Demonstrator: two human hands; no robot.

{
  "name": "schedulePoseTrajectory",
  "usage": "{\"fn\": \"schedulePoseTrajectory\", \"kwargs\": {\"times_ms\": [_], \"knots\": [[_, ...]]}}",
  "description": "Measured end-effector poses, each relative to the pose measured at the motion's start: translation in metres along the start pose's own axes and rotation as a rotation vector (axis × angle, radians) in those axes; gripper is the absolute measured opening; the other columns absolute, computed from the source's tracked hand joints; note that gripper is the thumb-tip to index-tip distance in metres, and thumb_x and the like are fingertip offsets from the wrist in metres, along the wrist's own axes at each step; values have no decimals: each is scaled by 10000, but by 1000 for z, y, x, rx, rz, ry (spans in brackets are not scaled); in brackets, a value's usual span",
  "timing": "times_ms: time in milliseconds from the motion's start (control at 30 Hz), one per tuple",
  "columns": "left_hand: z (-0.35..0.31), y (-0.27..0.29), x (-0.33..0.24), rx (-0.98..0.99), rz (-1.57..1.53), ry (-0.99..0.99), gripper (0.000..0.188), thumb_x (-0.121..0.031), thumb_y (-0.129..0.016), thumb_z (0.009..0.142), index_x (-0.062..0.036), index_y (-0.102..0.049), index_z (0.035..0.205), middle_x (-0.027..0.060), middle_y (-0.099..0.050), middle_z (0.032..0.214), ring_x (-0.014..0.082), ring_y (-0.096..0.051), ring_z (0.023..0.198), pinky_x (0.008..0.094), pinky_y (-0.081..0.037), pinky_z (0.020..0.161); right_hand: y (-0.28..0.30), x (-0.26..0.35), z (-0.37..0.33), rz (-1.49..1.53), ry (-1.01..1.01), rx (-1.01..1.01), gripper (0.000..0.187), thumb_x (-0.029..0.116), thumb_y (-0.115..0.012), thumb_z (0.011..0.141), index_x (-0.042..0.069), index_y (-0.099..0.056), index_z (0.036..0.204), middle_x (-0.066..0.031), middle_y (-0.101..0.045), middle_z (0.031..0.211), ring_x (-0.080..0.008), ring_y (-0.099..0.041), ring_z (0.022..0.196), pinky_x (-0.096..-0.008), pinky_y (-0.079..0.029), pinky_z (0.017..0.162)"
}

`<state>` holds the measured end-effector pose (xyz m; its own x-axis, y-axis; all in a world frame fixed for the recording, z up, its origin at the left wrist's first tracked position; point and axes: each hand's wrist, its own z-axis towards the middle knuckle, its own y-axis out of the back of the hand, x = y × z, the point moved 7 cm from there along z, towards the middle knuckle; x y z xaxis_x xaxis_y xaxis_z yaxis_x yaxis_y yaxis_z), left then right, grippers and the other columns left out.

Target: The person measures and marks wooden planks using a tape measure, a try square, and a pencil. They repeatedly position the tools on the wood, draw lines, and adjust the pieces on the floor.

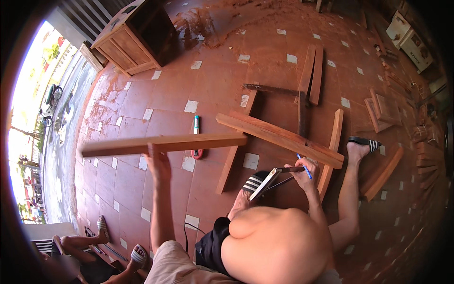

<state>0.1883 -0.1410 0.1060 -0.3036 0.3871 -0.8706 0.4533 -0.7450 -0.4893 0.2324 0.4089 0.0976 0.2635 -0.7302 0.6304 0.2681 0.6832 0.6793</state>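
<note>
My left hand (158, 158) grips a long reddish-brown wooden beam (198, 142) from below, lifted above the tiled floor. In my right hand (306, 173) are a blue pen (303, 164) and an angled tool (265, 184) that looks like a carpenter's square, with a pale bar and thin dark arms. Just beyond that hand, another beam (283, 137) lies across two pieces of wood, the left piece (231, 161) and the right piece (333, 146). A large bare bent limb (279, 241) close to the camera hides part of my right forearm.
A teal-capped marker (196, 124) and a red tool (196, 153) lie on the floor. Sandalled feet (255, 183) stand among the timber. A wooden cabinet (127, 40) stands far left. Wood pieces (312, 75) lie ahead; panels (383, 109) rest right. Another person's legs (101, 241) show lower left.
</note>
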Motion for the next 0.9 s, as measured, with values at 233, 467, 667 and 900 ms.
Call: {"fn": "schedulePoseTrajectory", "kwargs": {"times_ms": [233,467,667,900], "knots": [[32,-42,-72,293,217,-157,324,-197,-734,1039,-52,-537,1252,100,-683,1067,187,-665,965,370,-551,872,-13,-4,-10,34,-89,-10,447,339,-970,794,76,-614,726,-74,-615,614,-267,-631,547,-390,-476,554],[-20,-38,73,425,1090,63,545,-156,-960,759,-28,-550,1094,76,-672,855,184,-674,766,331,-541,670,-32,-20,-13,24,-183,2,449,336,-988,764,55,-639,734,-104,-639,632,-274,-657,562,-395,-499,560],[-66,-33,159,621,1408,88,748,-297,-1023,662,-37,-552,1182,195,-718,931,416,-723,875,497,-576,768,-39,-14,-11,-162,-95,-134,400,362,-1045,588,152,-766,783,-94,-707,680,-334,-639,676,-460,-499,714],[-63,-23,170,671,1162,409,732,-410,-944,787,24,-618,1278,225,-728,1175,365,-721,1090,455,-572,942,-117,-12,6,82,-372,41,449,303,-1021,710,43,-656,727,-65,-610,604,-180,-575,548,-361,-478,571]]}}
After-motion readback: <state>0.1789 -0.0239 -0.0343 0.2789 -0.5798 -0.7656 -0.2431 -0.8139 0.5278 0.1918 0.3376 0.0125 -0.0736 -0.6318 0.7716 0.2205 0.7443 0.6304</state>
